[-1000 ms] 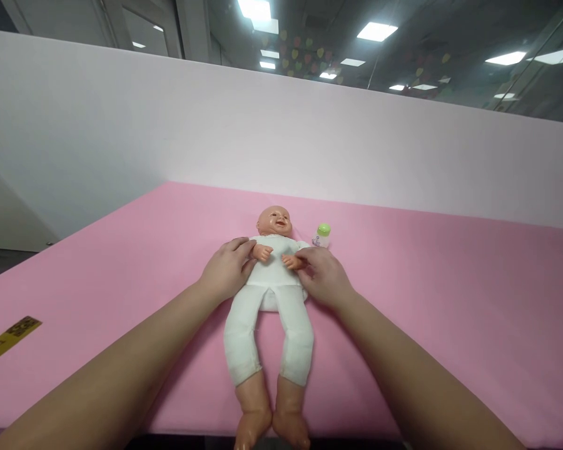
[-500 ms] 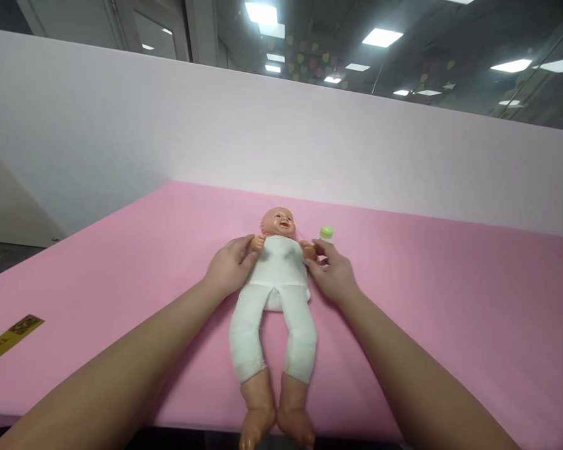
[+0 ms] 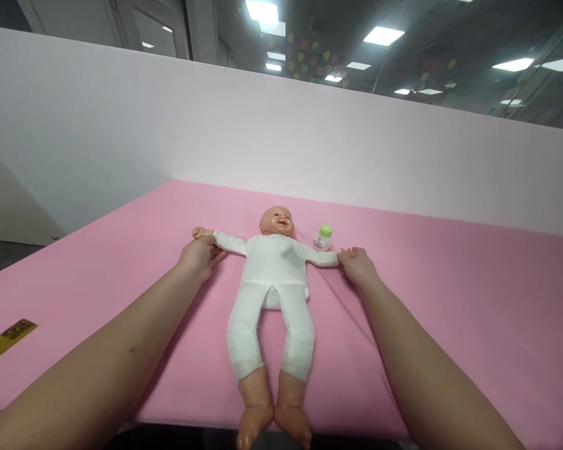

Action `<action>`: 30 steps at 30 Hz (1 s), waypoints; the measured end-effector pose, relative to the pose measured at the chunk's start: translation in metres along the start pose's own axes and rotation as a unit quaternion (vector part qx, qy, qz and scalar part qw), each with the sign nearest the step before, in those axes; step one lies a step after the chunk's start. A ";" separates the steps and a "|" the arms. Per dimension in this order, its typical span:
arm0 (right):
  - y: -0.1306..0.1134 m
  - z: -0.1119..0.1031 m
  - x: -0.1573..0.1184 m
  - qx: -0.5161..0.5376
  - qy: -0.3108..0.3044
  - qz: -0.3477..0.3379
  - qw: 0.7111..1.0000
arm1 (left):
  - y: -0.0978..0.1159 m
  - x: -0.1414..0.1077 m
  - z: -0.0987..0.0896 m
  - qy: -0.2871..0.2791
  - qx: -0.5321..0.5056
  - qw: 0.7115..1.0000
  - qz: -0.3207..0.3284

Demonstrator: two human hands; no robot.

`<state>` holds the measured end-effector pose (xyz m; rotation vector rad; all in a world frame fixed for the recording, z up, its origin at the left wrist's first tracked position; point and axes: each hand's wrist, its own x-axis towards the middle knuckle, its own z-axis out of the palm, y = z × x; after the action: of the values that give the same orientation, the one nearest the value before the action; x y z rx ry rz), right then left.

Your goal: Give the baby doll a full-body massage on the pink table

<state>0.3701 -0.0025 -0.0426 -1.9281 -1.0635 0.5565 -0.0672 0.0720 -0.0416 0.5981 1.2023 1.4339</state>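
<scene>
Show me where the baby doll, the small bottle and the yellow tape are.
baby doll [image 3: 273, 262]: head view, on its white chest.
small bottle [image 3: 323, 238]: head view, on its clear body.
yellow tape [image 3: 4, 337]: head view, on its middle.

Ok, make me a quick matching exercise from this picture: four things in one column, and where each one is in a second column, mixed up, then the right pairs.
Things:
1. baby doll
2. small bottle with a green cap
3. left hand
4. yellow tape strip

Places:
A. standing just beside the doll's head
B. near the table's left edge, far from the doll
C. lying on its back in the middle of the pink table, arms spread out
D. holding the doll's arm that points to the picture's left

Pairs: 1-C, 2-A, 3-D, 4-B
</scene>
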 end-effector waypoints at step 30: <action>-0.070 0.046 -0.099 -0.163 -0.084 -0.526 0.831 | -0.014 -0.066 0.029 -0.219 0.554 0.666 0.449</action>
<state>0.2516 -0.0450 -0.0110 -1.2332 -2.1950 -0.1092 -0.0190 0.0184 -0.0265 2.5245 1.3246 0.9520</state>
